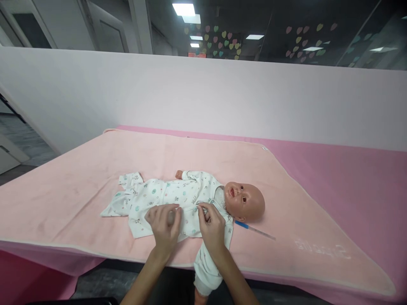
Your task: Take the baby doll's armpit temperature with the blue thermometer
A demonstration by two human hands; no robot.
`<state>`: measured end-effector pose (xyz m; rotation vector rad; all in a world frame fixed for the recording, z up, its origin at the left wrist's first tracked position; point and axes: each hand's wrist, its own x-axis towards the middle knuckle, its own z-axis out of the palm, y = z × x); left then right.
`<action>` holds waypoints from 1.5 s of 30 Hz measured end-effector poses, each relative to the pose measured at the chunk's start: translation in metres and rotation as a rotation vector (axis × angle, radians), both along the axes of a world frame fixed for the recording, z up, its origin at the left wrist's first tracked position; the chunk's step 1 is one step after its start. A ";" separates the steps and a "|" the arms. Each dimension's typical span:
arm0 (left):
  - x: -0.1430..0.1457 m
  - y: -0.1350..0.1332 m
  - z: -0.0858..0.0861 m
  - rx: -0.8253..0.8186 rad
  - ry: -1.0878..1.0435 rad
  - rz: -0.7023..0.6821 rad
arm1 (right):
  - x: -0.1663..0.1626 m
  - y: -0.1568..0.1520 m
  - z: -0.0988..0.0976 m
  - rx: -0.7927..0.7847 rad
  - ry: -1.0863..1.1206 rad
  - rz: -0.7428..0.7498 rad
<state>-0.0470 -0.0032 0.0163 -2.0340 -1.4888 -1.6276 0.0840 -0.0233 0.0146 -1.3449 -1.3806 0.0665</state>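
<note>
A baby doll [244, 201] lies on its back, head to the right, dressed in a white printed baby outfit [171, 192] with loose, flattened leg ends at the left. My left hand [165, 224] is closed in a pinch over the outfit's front; what sits between its fingertips is too small to make out. A short gap to the right, my right hand [211, 224] pinches the outfit near the doll's chest. The doll's near sleeve [206, 271] hangs past the bed's front edge, partly behind my right forearm. Its far arm rests on the blanket.
Beside the doll's head lies a thin stick with a blue end [241, 224]. A peach blanket [95, 161] covers much of the pink surface [365, 182]. A white low wall [203, 97] rises behind, with dark glass bearing heart stickers above it.
</note>
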 end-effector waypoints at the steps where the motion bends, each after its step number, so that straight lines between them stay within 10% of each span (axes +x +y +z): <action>1: 0.003 -0.002 0.001 -0.002 0.078 -0.065 | 0.000 0.000 0.000 -0.005 0.005 0.003; 16: -0.023 -0.003 -0.004 -0.321 -0.145 -0.118 | -0.017 -0.006 0.008 0.075 -0.107 0.016; 24: -0.016 -0.007 -0.001 -0.332 0.041 -0.119 | -0.029 -0.002 0.006 -0.185 -0.026 0.191; 45: -0.011 -0.008 0.006 -0.292 0.088 -0.216 | -0.025 -0.005 0.005 -0.227 0.202 0.304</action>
